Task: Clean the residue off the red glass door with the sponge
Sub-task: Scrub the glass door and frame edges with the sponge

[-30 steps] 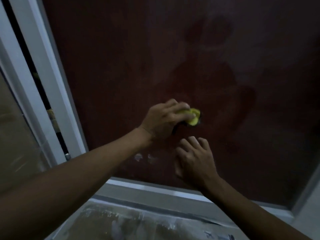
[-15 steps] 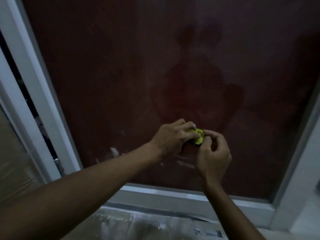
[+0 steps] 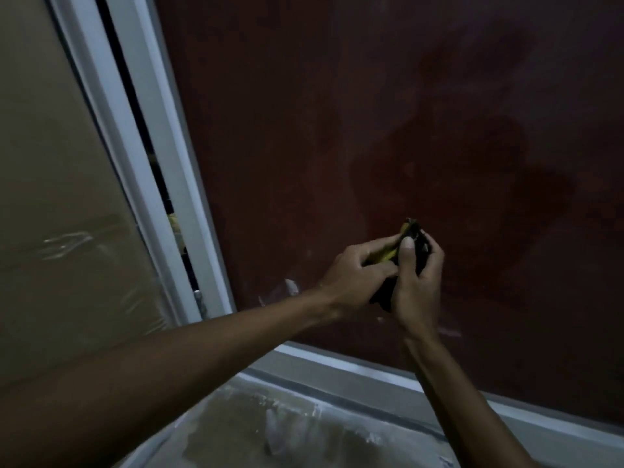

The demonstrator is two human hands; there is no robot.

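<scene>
The red glass door [image 3: 388,113] fills the upper right of the view, dim and smeared. A few whitish residue flecks [image 3: 291,285] sit low on the glass, left of my hands. Both hands are together in front of the lower glass, holding a yellow sponge with a dark scouring side [image 3: 410,236]. My left hand [image 3: 354,275] grips its yellow part from the left. My right hand [image 3: 417,282] curls round its dark side from the right, thumb up. Most of the sponge is hidden by fingers.
A white door frame [image 3: 148,146] runs diagonally on the left with a dark gap beside it. A beige plastic-wrapped panel [image 3: 57,197] is further left. The bottom rail [image 3: 371,369] lies below the glass, and a dusty, streaked floor [image 3: 287,430] is under it.
My right hand came up from the glass to join the left on the sponge. The sponge has come off the glass and is now held between both hands. The view has swung left.
</scene>
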